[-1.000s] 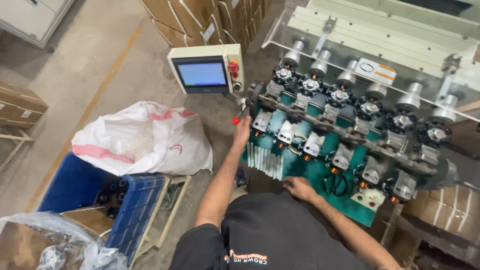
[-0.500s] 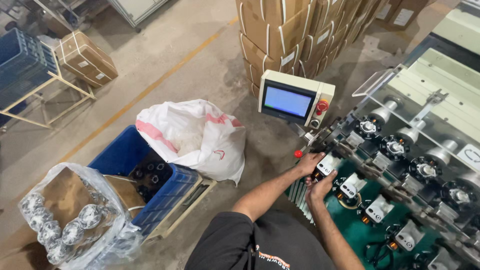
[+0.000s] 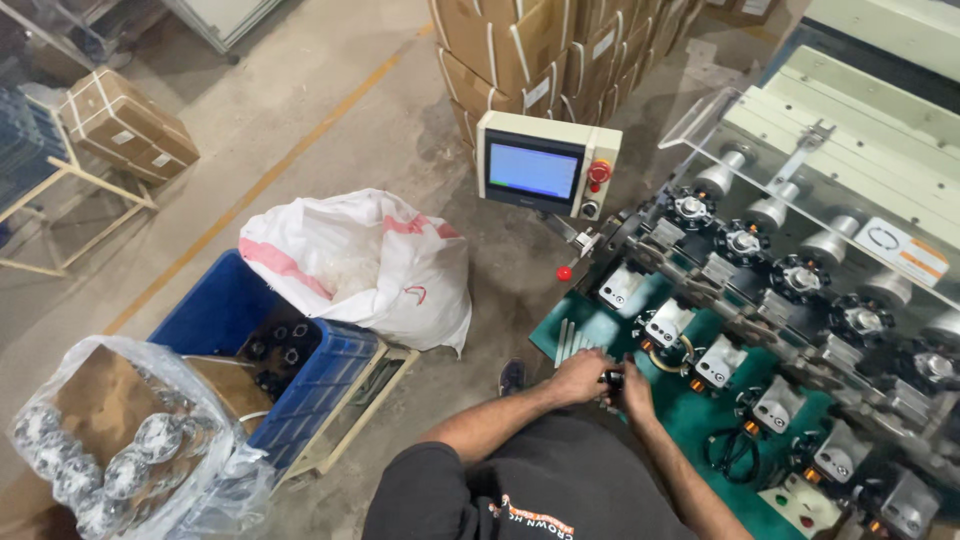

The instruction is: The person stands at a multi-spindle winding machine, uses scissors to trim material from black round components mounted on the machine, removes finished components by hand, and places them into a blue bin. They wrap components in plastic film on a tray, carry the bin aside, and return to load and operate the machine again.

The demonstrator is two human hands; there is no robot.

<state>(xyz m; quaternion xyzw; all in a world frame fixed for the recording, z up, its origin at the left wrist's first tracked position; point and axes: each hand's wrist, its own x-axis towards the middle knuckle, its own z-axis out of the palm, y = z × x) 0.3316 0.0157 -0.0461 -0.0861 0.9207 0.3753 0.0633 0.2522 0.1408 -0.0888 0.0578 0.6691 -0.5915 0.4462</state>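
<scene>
My left hand [image 3: 578, 377] and my right hand [image 3: 637, 392] meet just over the near edge of the green machine panel [image 3: 700, 415]. Both are closed around a small black part [image 3: 612, 378] held between them; its exact shape is hidden by my fingers. Beyond my hands sit small white units [image 3: 668, 322] on the panel, and farther back a row of black star-shaped spindles [image 3: 742, 242] with grey rollers [image 3: 772, 212] behind. A bundle of pale thin rods [image 3: 566, 342] lies on the panel to the left of my left hand.
A control box with a blue screen [image 3: 535, 170] and a red button stands at the machine's left end. On the floor to the left are a white sack [image 3: 365, 265], a blue crate [image 3: 300, 375], a clear bag of shiny spools [image 3: 90, 450], and stacked cardboard boxes [image 3: 520, 50].
My left hand has dropped from the upper spindles to the panel's near edge and joined my right hand on the black part. The view has swung left, bringing in the crate and bag.
</scene>
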